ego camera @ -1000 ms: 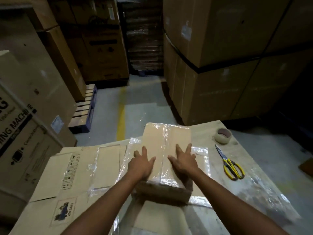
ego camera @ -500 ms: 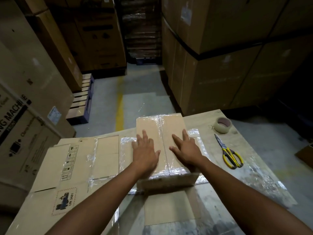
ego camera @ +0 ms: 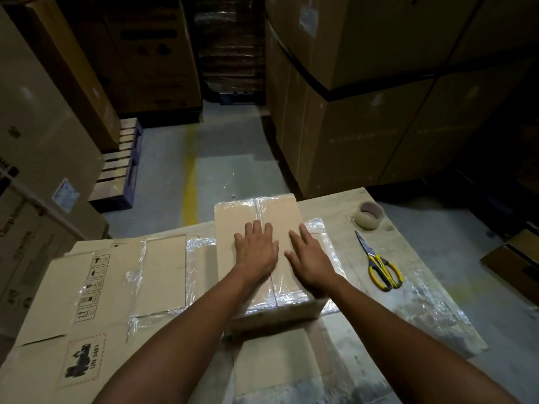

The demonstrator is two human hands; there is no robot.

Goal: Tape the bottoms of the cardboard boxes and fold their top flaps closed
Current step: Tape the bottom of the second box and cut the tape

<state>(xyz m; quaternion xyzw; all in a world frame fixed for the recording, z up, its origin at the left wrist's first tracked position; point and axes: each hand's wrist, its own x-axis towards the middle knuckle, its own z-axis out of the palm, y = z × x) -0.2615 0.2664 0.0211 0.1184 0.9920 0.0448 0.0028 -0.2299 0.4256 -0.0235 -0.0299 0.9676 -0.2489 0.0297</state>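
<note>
A small cardboard box (ego camera: 230, 220) stands on the work table, its upper face closed and sealed with clear tape along the centre seam. My left hand (ego camera: 256, 249) lies flat on the left flap, fingers straight, over the seam's edge. My right hand (ego camera: 310, 259) presses flat on the right flap beside it. Both hands are near the middle of the box top. A roll of clear tape (ego camera: 369, 215) sits on the table to the right, apart from the box. Flattened cardboard boxes (ego camera: 102, 272) with printed handling symbols lie to the left.
Yellow-handled scissors (ego camera: 379, 266) lie on the table (ego camera: 423, 310) below the tape roll. Crinkled clear film covers parts of the table around the box. Large stacked cartons (ego camera: 364, 83) stand behind and to the left, with a pallet (ego camera: 119, 167) on the floor.
Both hands have slid forward along the box top, from its near edge toward its middle, staying flat. The box now lies a little farther from me.
</note>
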